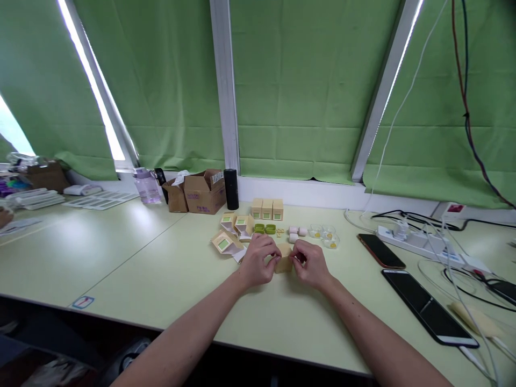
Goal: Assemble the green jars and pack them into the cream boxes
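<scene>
Both of my hands pinch a small tan cardboard box that stands on the table. My left hand grips its left edge, thumb and forefinger together. On the opposite edge, my right hand has its fingertips closed. Beyond my left hand lie several unfolded tan boxes with green-framed windows. Two green containers, a few tiny yellowish pieces, some pale pink cylinders and clear round cups with yellow bits sit just behind the box. Three closed tan boxes stand in a row farther back.
Two phones lie at the right beside a white power strip with tangled cables. Along the back stand a black cylinder, an open brown carton and a lilac bottle. Part of another person's hand shows far left.
</scene>
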{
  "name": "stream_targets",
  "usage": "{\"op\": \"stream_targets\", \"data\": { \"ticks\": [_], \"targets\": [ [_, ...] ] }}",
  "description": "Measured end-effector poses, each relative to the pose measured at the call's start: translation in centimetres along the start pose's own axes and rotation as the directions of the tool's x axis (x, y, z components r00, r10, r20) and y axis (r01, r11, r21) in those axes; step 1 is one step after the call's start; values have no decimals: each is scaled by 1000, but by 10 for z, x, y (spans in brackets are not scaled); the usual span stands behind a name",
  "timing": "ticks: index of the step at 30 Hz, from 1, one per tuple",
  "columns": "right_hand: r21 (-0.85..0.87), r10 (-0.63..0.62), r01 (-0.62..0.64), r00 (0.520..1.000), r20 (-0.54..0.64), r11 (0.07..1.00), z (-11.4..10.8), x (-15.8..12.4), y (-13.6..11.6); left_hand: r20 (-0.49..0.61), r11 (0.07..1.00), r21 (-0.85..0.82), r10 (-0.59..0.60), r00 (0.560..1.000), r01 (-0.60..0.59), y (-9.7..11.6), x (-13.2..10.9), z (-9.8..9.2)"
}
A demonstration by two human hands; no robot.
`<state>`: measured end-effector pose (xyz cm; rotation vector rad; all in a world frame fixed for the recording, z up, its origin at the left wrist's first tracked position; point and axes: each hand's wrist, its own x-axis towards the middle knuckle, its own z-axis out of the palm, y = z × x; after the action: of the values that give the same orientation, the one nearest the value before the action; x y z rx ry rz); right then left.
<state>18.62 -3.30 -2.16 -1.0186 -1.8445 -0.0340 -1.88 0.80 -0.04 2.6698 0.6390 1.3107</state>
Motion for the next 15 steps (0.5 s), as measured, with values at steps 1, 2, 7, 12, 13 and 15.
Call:
{"op": "stream_targets", "data": {
  "ticks": [1,2,7,12,13,15],
  "targets": [
    [-5,3,-3,1000,5,1000,0,0,0,-2,1000,-3,-4,1000,4,0,0,0],
    [-11,2,-2,1000,11,1000,-1,1,-1,-5,1000,-8,-8,1000,8,1,0,0],
    [-23,-10,12,998,54,1000,-7,2,0,-30,996,11,-86,996,86,-2,0,2],
    [-21,57,-54,990,132,998,-14,3,3,-62,950,171,-255,965,262,-8,0,9],
    [-29,71,-67,986,153,997,-14,3,4,-51,942,192,-271,961,276,-8,0,9],
    [-54,102,-93,976,190,994,-14,3,4,-31,931,215,-295,955,294,-7,1,9]
  ]
}}
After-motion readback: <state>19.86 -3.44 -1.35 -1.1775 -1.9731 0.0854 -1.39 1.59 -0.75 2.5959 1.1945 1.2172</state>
